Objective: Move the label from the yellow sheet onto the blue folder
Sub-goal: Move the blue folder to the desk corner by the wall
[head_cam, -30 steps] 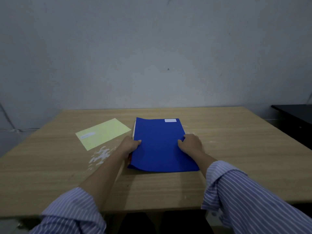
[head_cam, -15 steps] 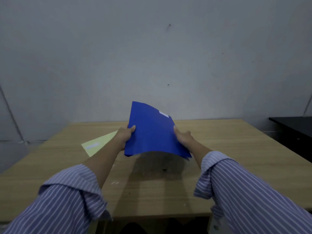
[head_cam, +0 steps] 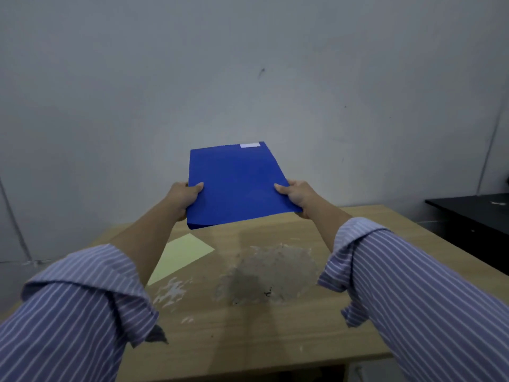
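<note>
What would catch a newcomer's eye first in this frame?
The blue folder, held up off the table at the centre of the view, with the left hand and right hand gripping its near corners. A small white label sits at its far right corner. Below, the yellow sheet lies flat on the wooden table, partly hidden behind the left forearm.

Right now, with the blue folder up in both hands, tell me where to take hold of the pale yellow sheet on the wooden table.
Take the pale yellow paper sheet at its far corner, coming from the right. It lies flat on the wooden table, so a corner must be lifted to pinch. The left forearm hides its left part, and both the left hand and right hand grip the blue folder.
</note>
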